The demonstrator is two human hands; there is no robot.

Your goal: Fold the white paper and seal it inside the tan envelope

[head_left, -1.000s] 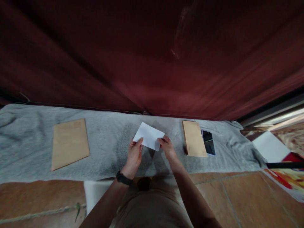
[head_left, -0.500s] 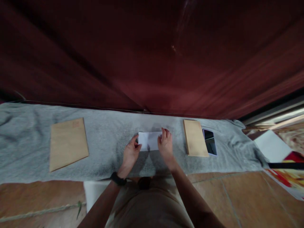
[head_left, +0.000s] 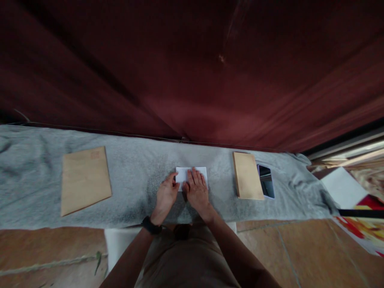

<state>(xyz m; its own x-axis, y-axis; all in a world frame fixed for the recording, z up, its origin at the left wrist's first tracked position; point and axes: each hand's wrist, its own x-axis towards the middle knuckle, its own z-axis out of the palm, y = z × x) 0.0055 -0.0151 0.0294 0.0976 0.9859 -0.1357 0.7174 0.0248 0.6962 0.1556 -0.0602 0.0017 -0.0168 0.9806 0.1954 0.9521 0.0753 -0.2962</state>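
Observation:
A small white folded sheet of paper [head_left: 182,174] lies on the grey cloth in front of me. My left hand [head_left: 167,195] pinches its left edge between thumb and fingers. Flat across the paper's right half rests my right hand [head_left: 197,191], fingers stretched out and pointing away from me, covering part of the sheet. A dark band circles my left wrist.
The grey cloth [head_left: 135,172] covers a long narrow surface against a dark red wall [head_left: 192,80]. A large brown envelope [head_left: 86,180] lies at left. At right, a stack of brown envelopes [head_left: 248,176] sits beside a phone [head_left: 266,181]. A white box [head_left: 343,186] stands far right.
My right hand has moved left from the paper's right edge and now lies flat on it. My left hand stays at the left edge.

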